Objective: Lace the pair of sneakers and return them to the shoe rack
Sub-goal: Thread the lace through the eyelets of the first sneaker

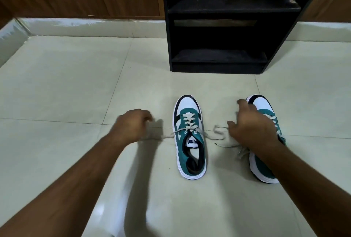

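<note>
The left sneaker (190, 153), teal and white with a black toe edge, stands on the floor at the centre, toe pointing to the shoe rack (224, 65). Its pale lace (190, 122) is threaded up the eyelets, and both ends are drawn out sideways. My left hand (131, 127) is closed on the left end, low over the floor. My right hand (250, 128) pinches the right end near the thumb, blurred. That hand and forearm cover much of the right sneaker (266, 111), whose loose lace (231, 146) trails on the tiles.
The black shoe rack stands against the wooden wall, about a shoe length beyond the sneakers, with bare shelves. Pale floor tiles (76, 84) stretch to the left. A white skirting runs along the walls.
</note>
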